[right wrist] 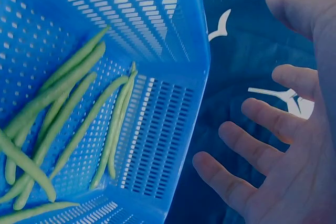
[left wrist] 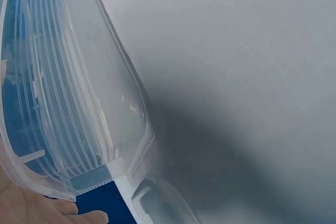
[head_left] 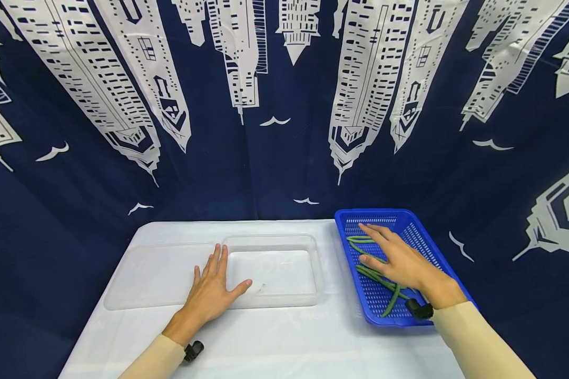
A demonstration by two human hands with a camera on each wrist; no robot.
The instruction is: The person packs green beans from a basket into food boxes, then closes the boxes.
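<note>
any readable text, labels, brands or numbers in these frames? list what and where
None readable.
Backdrop cloth: printed skyscrapers and birds only, no lettering.
Blue basket with the green beans: no label visible.
Clear container and its lid: a faint mark on the container floor, too faint to read.

even bright light, soft shadows, wide-angle edge distortion, blurry wrist close-ups
</note>
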